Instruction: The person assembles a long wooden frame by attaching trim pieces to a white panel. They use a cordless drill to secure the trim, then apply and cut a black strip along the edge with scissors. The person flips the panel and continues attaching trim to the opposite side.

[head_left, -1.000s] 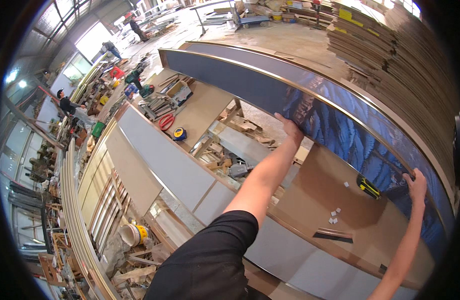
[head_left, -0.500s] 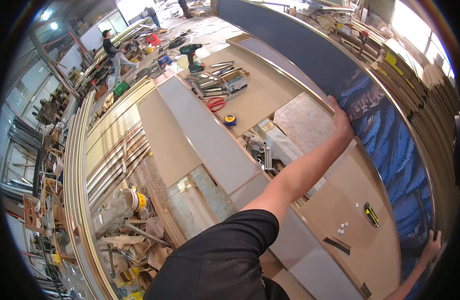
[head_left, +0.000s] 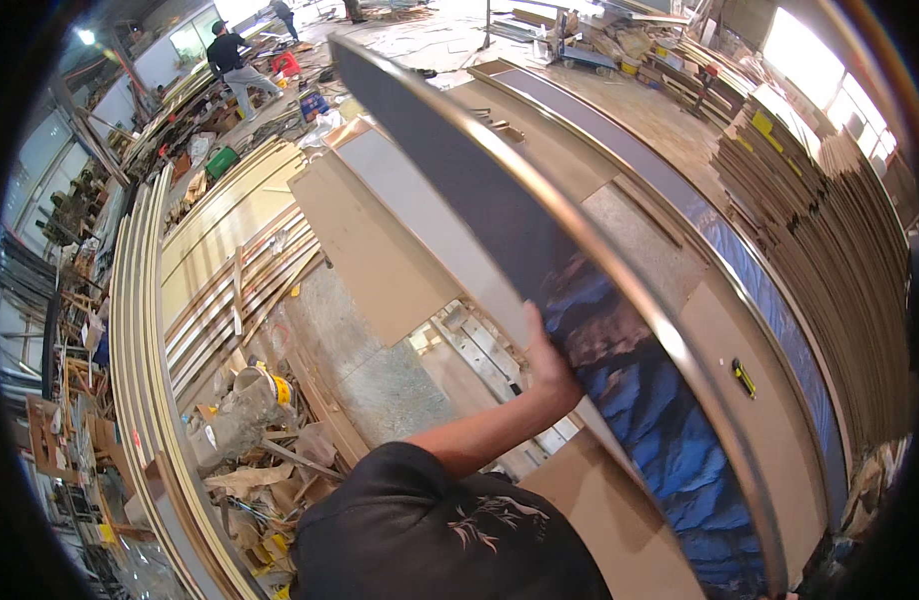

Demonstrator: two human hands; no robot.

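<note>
A long framed panel (head_left: 640, 400) with a dark upper part, a blue rocky print and a shiny metal-like rim stands tilted across the worktable. My left hand (head_left: 555, 365) grips its left edge, the thumb along the edge and the other fingers hidden. My right hand is out of sight; the panel's near end runs to the lower edge of the picture. A second framed panel (head_left: 770, 275) with a similar blue print lies on the right side of the table. Between the two panels, a yellow and black utility knife (head_left: 744, 378) rests on the brown board (head_left: 715, 325).
Tall stacks of brown boards (head_left: 830, 230) stand at the right. Long pale strips (head_left: 145, 340) run along the left, beside a white and yellow bucket (head_left: 270, 385) amid scraps. Another person (head_left: 238, 70) is far off at the upper left. The held panel covers much of the table.
The held panel has swung from the right side leftward over the table, my left hand moving with it. The second panel now shows more fully. My right hand has left the view.
</note>
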